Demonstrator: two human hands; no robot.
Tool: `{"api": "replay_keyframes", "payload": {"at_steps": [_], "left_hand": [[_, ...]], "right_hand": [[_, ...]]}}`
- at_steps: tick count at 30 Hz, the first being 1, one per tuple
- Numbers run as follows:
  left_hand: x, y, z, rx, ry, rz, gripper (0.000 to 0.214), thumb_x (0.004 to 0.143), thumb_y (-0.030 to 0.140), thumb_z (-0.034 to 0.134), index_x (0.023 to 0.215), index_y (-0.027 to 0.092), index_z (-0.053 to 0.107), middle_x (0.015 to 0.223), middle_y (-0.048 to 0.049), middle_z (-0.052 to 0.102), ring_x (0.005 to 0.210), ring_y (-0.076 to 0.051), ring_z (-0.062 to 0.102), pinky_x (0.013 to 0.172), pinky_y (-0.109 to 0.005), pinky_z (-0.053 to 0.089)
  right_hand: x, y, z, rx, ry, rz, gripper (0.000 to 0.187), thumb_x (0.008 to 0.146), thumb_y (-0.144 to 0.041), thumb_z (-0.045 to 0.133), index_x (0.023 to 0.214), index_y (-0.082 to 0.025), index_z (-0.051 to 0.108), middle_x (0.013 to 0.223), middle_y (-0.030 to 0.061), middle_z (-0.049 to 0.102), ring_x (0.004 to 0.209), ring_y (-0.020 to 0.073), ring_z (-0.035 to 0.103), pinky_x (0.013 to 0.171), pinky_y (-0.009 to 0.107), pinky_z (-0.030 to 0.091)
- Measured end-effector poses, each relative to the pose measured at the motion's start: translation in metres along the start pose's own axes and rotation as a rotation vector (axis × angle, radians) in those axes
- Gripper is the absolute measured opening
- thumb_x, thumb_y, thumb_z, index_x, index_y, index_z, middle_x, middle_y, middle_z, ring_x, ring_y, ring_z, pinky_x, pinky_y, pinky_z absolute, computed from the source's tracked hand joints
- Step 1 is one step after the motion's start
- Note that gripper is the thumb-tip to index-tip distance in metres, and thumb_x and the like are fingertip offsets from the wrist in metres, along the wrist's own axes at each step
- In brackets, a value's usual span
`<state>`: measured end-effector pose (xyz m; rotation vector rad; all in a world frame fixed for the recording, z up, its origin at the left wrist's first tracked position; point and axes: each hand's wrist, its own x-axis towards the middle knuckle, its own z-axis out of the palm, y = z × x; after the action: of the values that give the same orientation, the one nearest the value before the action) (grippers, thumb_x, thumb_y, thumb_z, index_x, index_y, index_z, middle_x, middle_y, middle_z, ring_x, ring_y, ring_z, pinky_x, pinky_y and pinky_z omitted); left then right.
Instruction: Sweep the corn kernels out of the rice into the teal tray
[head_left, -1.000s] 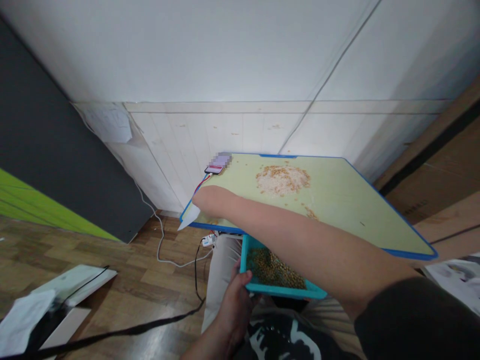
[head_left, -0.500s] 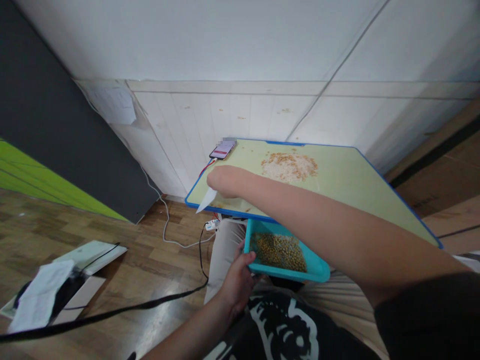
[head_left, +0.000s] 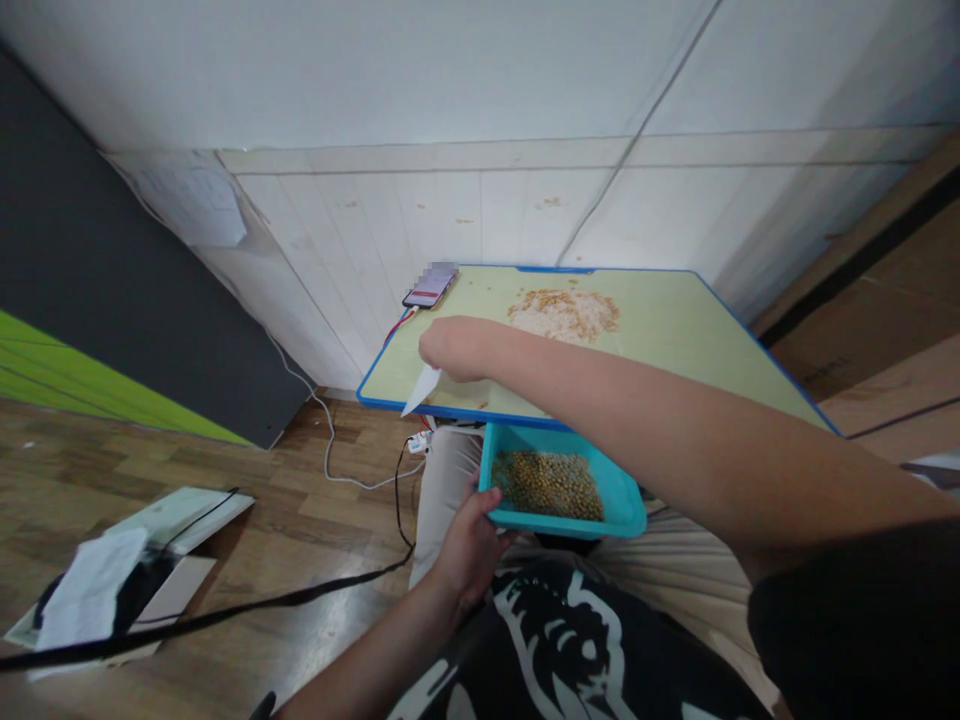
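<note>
My left hand [head_left: 472, 545] grips the near left corner of a turquoise plastic tray [head_left: 626, 515], thumb over the rim. Yellow-brown beans [head_left: 551, 485] cover the bottom of the tray, which sits at my lap just below the table's front edge. My right hand [head_left: 452, 350] is closed on a thin white card [head_left: 421, 388] over the left front part of the table; its fingers are mostly hidden behind the hand. The card's pointed corner reaches the blue edge. Beyond my right forearm, a spread pile of whitish and yellow-brown bits [head_left: 562, 315] lies on the pale yellow tabletop [head_left: 675, 325].
A phone [head_left: 431, 287] with a cable plugged in lies at the table's back left corner. Behind the table stands a white wall [head_left: 375, 230]. Cardboard boxes [head_left: 892, 310] are at the right. A power strip [head_left: 420, 441], cables and papers [head_left: 94, 580] are at the lower left.
The whole view has shifted slightly, with the table and tray now a little higher and further left. My right hand and the card sit slightly further right relative to the table's left corner.
</note>
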<state>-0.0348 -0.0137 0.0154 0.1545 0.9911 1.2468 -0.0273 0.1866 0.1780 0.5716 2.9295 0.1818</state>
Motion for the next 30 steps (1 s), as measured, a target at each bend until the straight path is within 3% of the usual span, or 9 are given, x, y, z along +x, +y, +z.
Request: {"api": "replay_keyframes", "payload": {"at_steps": [9,21,30], "left_hand": [[0.002,-0.001,-0.003,0.001,-0.009,-0.013,0.083,0.067,0.042,0.091,0.143,0.03,0.061,0.131,-0.0093,0.077,0.126,-0.036,0.069,0.097,-0.045,0.056],[0.001,-0.001,-0.001,-0.035,0.021,-0.022,0.074,0.068,0.035,0.089,0.137,0.027,0.064,0.122,-0.0084,0.078,0.109,-0.03,0.072,0.084,-0.038,0.055],[0.003,-0.002,-0.002,-0.049,0.019,-0.044,0.08,0.066,0.035,0.091,0.141,0.027,0.061,0.125,-0.0082,0.078,0.109,-0.029,0.072,0.087,-0.038,0.056]], "right_hand": [[-0.01,0.002,-0.004,-0.016,-0.015,0.018,0.043,0.087,0.007,0.061,0.122,-0.005,0.081,0.108,0.0212,0.082,0.104,0.0274,0.074,0.087,0.036,0.05],[-0.021,0.011,-0.005,-0.044,-0.092,0.03,0.043,0.087,0.005,0.064,0.126,-0.006,0.08,0.114,0.0192,0.081,0.106,0.0267,0.072,0.086,0.036,0.049],[-0.036,0.016,-0.003,-0.056,-0.11,0.056,0.04,0.087,0.004,0.063,0.12,-0.007,0.082,0.11,0.0189,0.082,0.099,0.0259,0.073,0.083,0.036,0.05]]}}
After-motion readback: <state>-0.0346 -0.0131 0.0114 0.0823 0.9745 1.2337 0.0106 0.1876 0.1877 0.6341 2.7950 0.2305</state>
